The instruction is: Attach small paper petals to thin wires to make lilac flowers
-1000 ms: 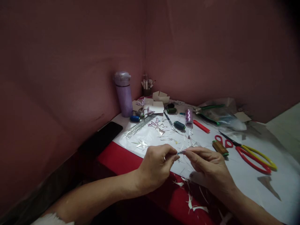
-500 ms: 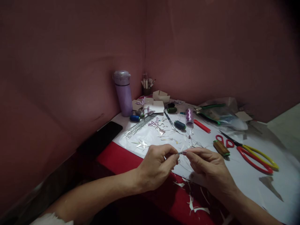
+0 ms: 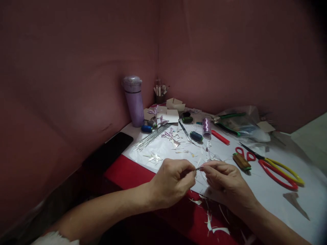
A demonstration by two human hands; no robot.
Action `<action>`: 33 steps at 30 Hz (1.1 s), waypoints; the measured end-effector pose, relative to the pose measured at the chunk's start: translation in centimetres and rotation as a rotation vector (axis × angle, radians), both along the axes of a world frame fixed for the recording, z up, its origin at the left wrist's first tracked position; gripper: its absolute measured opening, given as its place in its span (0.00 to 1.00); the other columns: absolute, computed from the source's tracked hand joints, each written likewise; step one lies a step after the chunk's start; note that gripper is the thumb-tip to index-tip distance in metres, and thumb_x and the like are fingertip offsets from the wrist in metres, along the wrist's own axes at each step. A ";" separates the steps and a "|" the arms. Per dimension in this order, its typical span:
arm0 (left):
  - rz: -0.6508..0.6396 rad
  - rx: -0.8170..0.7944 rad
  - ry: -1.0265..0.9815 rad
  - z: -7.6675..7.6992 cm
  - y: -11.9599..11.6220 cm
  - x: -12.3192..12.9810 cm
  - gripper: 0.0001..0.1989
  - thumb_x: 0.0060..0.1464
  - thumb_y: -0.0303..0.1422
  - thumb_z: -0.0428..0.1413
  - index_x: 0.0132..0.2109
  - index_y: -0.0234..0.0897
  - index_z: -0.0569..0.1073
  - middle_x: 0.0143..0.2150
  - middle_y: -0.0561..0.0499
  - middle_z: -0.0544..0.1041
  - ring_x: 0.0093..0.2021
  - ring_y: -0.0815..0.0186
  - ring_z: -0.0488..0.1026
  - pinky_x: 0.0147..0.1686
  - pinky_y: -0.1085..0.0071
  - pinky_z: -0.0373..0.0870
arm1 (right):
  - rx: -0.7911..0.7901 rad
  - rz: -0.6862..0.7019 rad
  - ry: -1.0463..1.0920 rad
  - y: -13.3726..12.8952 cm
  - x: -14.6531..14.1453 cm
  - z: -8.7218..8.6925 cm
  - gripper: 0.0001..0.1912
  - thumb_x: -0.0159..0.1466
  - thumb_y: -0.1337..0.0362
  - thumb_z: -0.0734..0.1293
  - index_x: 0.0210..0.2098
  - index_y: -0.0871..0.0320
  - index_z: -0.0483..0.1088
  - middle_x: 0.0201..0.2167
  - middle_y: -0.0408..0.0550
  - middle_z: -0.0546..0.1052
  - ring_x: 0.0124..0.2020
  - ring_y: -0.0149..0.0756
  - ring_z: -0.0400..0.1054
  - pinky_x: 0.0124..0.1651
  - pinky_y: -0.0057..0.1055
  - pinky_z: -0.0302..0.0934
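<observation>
My left hand point(image 3: 176, 183) and my right hand point(image 3: 226, 180) meet fingertip to fingertip over the front edge of the white paper point(image 3: 270, 211). Both are pinched on one tiny, thin dark piece point(image 3: 198, 168), too small to name. A brown thread spool point(image 3: 242, 161) lies just right of my right hand. Beyond the fingers are a dark blue spool point(image 3: 196, 136), a purple spool point(image 3: 206, 126) and scattered paper scraps. Purple leaf-like sprigs point(image 3: 168, 133) lie near a bundle of thin wires point(image 3: 152, 137).
Red-and-yellow-handled scissors point(image 3: 279, 173) lie at the right, near a red cutter point(image 3: 220, 137). A purple bottle point(image 3: 134, 102) and a black phone point(image 3: 111, 151) stand and lie at the left. Green-handled pliers point(image 3: 227, 127) rest by a plastic bag point(image 3: 251, 124).
My fingertips have shifted slightly, and a little more of the small dark piece shows between them. Other objects have stayed in place.
</observation>
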State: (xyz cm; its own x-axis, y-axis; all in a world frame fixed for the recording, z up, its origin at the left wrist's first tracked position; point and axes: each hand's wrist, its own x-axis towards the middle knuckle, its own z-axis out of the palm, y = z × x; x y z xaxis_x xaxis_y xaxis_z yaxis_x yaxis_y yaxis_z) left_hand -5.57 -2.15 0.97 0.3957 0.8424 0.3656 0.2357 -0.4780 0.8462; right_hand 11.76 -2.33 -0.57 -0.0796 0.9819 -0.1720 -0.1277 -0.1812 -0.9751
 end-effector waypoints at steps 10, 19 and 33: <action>-0.075 -0.522 -0.180 0.5 0.1 -0.1 0.06 0.50 0.29 0.51 0.27 0.32 0.69 0.17 0.55 0.66 0.15 0.75 0.61 0.14 0.78 0.58 | -0.046 0.014 0.023 0.0 -0.2 0.3 0.15 0.49 0.55 0.74 0.25 0.61 0.73 0.09 0.33 0.53 0.13 0.20 0.41 0.16 0.22 0.32; -0.058 -0.837 -0.538 0.5 0.4 0.3 0.07 0.47 0.32 0.57 0.28 0.32 0.69 0.17 0.55 0.69 0.11 0.76 0.61 0.07 0.82 0.57 | -0.075 -0.051 0.126 -0.8 -1.8 0.7 0.13 0.50 0.58 0.74 0.29 0.60 0.72 0.11 0.32 0.53 0.14 0.20 0.40 0.17 0.22 0.34; 0.041 -0.598 -0.320 0.0 0.5 -0.3 0.07 0.49 0.30 0.53 0.26 0.31 0.69 0.17 0.56 0.67 0.12 0.77 0.59 0.10 0.82 0.53 | 0.349 0.135 -0.583 -1.3 -1.2 3.1 0.09 0.59 0.59 0.66 0.33 0.55 0.78 0.22 0.44 0.75 0.25 0.33 0.65 0.28 0.28 0.58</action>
State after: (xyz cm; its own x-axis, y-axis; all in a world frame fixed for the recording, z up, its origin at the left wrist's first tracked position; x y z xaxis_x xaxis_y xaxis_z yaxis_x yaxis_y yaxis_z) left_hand -5.89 -1.66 1.02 0.3085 0.9483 -0.0744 -0.0626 0.0983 0.9932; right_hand 10.58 -3.60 2.57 -0.1957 0.9756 0.1001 0.4363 0.1780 -0.8820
